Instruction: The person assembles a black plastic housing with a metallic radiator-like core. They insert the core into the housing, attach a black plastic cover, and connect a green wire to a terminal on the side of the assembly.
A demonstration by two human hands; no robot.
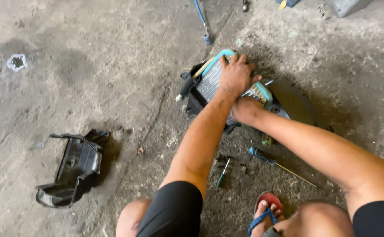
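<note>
Concrete floor [91, 66]: radiator [211, 81] under left hand [235, 75]

The centre of the finned radiator [209, 81] is covered by the left hand [235, 75], and its lower edge is masked by the right hand [246, 109]. The fingers of the right hand are tucked under the radiator's edge and cannot be made out; whether anything is held there cannot be determined. A blue hose [200, 16] is cut off by the top edge, as are a grey box [347, 5] and a blue item [288, 2] beside it. A small dark object [245, 5] at the top edge is too small to be identified. The sandalled foot [266, 213] is cropped at the bottom edge.
</note>
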